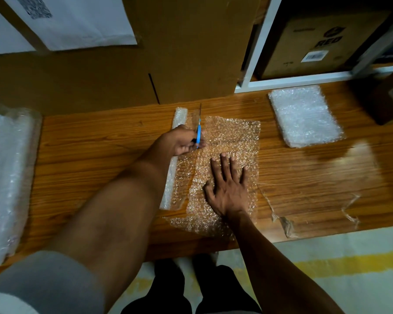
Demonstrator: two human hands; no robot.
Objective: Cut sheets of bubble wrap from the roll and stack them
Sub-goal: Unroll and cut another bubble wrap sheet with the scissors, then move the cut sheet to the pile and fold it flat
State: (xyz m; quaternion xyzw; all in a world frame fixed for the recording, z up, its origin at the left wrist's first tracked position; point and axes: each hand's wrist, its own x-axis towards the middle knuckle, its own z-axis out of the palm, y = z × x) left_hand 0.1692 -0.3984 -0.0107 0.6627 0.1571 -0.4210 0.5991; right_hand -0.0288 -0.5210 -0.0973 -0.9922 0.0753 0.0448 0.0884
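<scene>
Two risks are seen: scissors (pixel 198 129), gripped by the left hand (pixel 183 141), may wander, seemingly near the far edge. The sheet (pixel 232 137), pressed by the spread right hand (pixel 227 189) beside the roll (pixel 179 116), could slip.

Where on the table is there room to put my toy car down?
Bare wooden tabletop shows between the big bubble wrap roll and the left hand. More lies nearer than the white stack of cut sheets. The middle is crowded: blue-handled scissors, clear bubble wrap sheet, right hand.
</scene>
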